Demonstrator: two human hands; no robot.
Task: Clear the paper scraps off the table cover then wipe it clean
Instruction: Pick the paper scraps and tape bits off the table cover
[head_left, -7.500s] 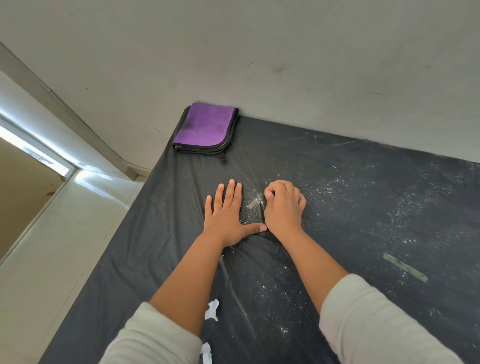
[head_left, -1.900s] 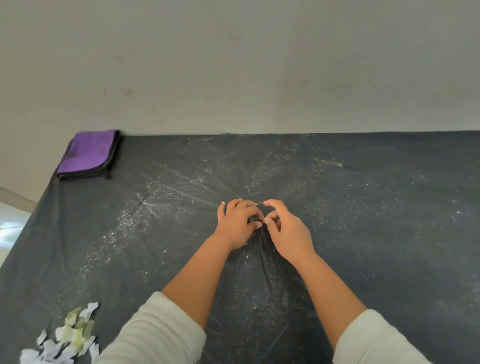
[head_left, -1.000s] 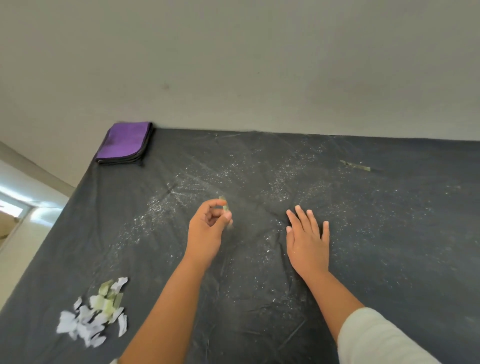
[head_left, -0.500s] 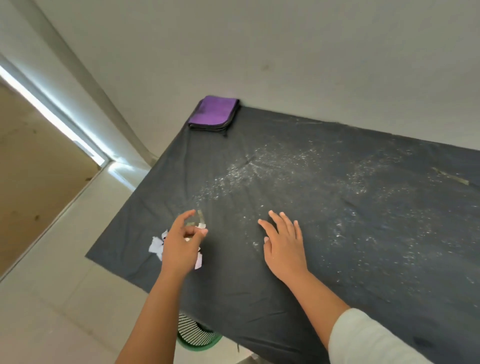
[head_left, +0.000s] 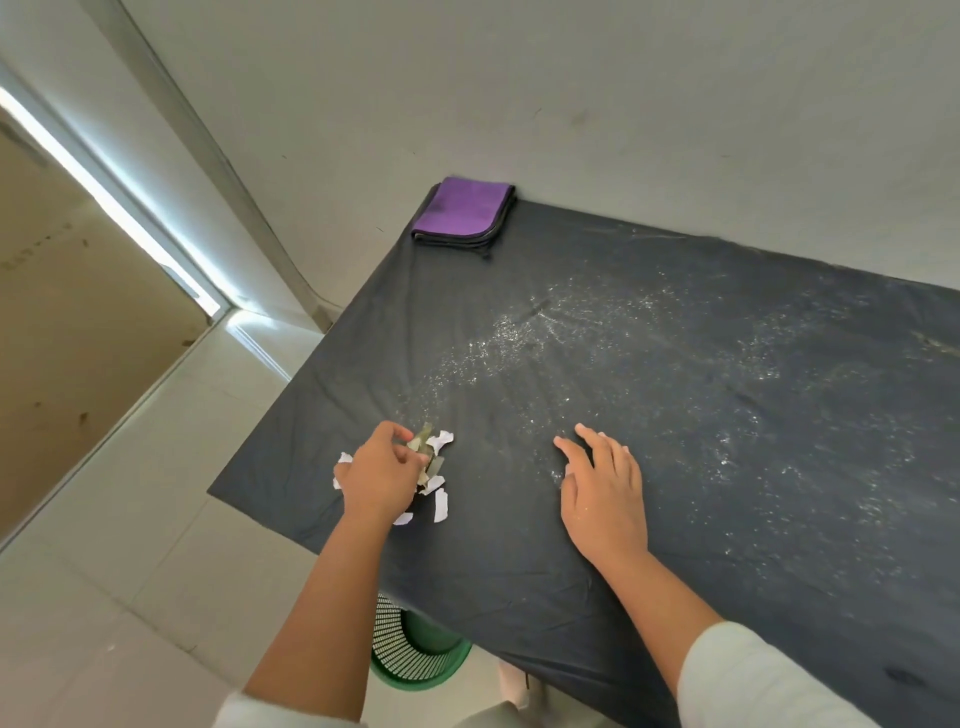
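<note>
A black table cover (head_left: 675, 415) lies dusted with white specks. Near its front left corner sits a small pile of white and pale green paper scraps (head_left: 439, 501). My left hand (head_left: 382, 475) hovers over that pile and pinches a pale green scrap between thumb and fingers; the hand hides part of the pile. My right hand (head_left: 602, 493) rests flat on the cover to the right, fingers straight and spread, holding nothing. A folded purple cloth (head_left: 462, 210) lies at the cover's far left corner by the wall.
A green slatted waste basket (head_left: 415, 660) stands on the tiled floor under the table's front left edge. A grey wall runs along the far side. A thin scrap (head_left: 943, 345) lies at the far right of the cover.
My left hand carried the pinched green scrap from the middle of the cover leftward to the pile. The right hand flattened onto the cover. The view swung left.
</note>
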